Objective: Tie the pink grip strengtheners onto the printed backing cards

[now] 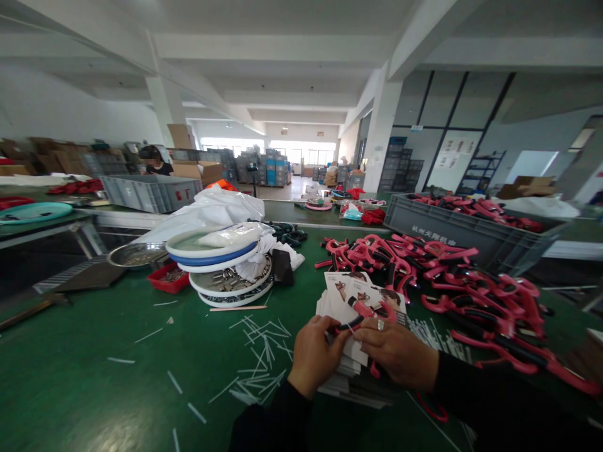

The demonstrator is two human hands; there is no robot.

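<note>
A red-and-black hand tool [362, 307] with a curved frame lies on a printed white backing card [355, 348]. The thumb and fingers of my left hand [316, 351] pinch the tool's dark part at its left end. Closed from the other side, my right hand [398, 351], with a ring on one finger, grips the tool over the card. A thin pale strip shows between my fingertips, partly hidden by them. Under both hands is a stack of backing cards [346, 370], slightly fanned. Loose white tie strips [264, 351] lie to the left of my left hand.
More red-and-black tools [386, 257] are heaped behind and right of the cards. A grey crate [438, 232] of them stands at the back right. Stacked round trays [230, 282] with metal parts, a red bin [169, 277] and a hammer [32, 312] are leftward. A person [157, 164] is far back.
</note>
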